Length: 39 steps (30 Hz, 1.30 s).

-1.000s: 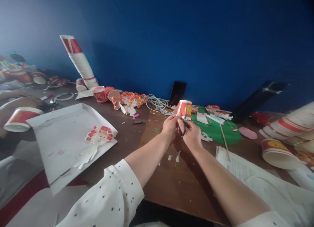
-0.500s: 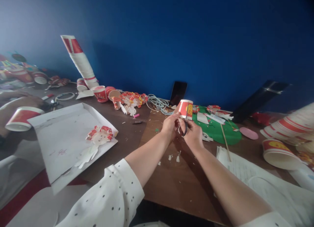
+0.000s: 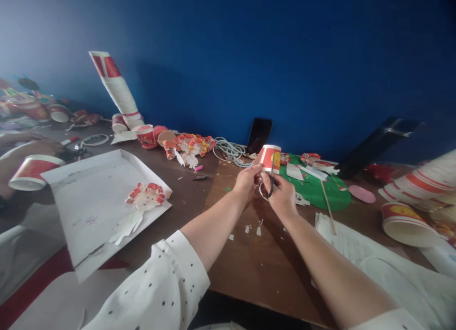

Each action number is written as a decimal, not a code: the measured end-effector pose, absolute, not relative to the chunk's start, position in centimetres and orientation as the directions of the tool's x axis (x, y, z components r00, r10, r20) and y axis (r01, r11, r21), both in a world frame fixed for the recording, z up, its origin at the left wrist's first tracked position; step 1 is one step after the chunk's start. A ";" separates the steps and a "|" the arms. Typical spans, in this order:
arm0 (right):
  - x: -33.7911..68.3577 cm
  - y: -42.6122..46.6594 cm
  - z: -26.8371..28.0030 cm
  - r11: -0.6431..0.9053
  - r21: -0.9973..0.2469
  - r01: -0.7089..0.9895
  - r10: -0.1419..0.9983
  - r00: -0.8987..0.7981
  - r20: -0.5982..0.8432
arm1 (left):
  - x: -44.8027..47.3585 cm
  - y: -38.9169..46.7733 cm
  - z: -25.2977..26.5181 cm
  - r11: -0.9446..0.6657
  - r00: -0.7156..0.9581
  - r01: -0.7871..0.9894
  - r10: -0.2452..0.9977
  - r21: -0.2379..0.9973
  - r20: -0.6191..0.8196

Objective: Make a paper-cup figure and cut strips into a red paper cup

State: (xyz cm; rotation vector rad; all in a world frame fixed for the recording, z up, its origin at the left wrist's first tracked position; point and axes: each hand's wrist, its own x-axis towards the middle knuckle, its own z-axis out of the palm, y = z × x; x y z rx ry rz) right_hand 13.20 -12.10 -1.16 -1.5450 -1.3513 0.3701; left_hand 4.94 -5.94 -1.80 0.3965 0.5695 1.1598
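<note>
Over the middle of the table, my left hand (image 3: 247, 181) grips a red and white paper cup (image 3: 268, 158) with a yellow emblem. Black-handled scissors (image 3: 271, 183) are in my right hand (image 3: 282, 195), its fingers wrapped round the handles. The blades point up against the cup's side, near the emblem; whether they pass through the paper I cannot tell. Both hands are close together, and the cup's lower edge is partly hidden by fingers. Small white paper scraps (image 3: 258, 229) lie on the table below.
A white box lid (image 3: 103, 202) holds a cut-paper figure (image 3: 145, 197). At far left, another person's hand (image 3: 32, 147) is near a paper cup (image 3: 35, 172). A phone (image 3: 260, 134) leans on the wall. Stacked cups (image 3: 423, 180), papers (image 3: 370, 259) and a green disc (image 3: 335, 196) are right.
Almost nothing differs. My right hand and the scissors have shifted very slightly to the right; the cup stays in my left hand.
</note>
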 end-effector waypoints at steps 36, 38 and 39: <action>12.3 -12.8 0.0 0.050 -0.953 0.299 0.955 0.264 0.133 | 4.3 -5.0 -2.0 0.231 0.163 -0.669 0.973 0.706 -0.163; 12.2 -12.9 -0.2 0.038 -0.947 0.320 0.964 0.237 0.119 | 4.2 -4.9 -2.0 0.218 0.146 -0.679 0.976 0.701 -0.163; 12.1 -12.8 -0.4 0.039 -0.943 0.330 0.967 0.226 0.119 | 4.2 -4.8 -2.0 0.214 0.138 -0.682 0.977 0.700 -0.165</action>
